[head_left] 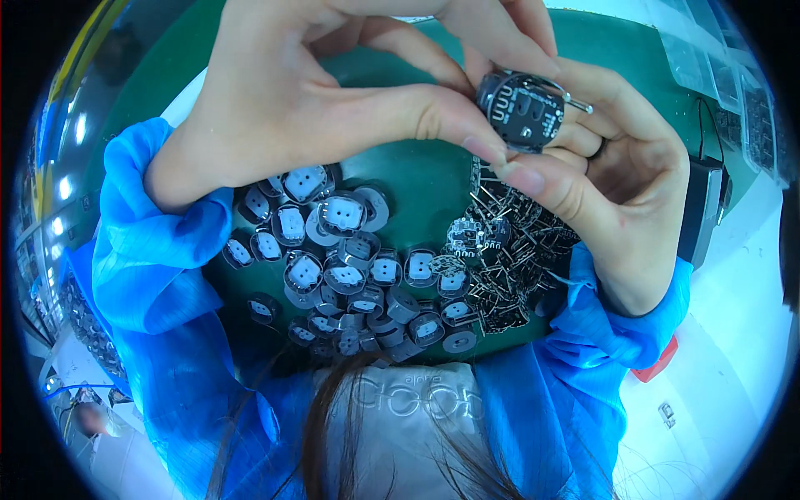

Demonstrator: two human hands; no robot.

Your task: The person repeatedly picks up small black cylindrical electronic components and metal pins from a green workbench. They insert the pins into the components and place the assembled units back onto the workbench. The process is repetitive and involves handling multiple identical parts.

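Both hands are raised close to the camera, together pinching one small round black part with white markings on its face and metal pins sticking out to the right. My left hand presses it with thumb and fingers from the left. My right hand grips it from the right and below, thumb tip under the part. Below the hands, on the green mat, lies a heap of round grey caps with white inserts.
A pile of small black circuit pieces with metal pins lies right of the caps. A black box stands at the right edge of the mat. Clear plastic trays sit at the far right. Blue sleeves cover both forearms.
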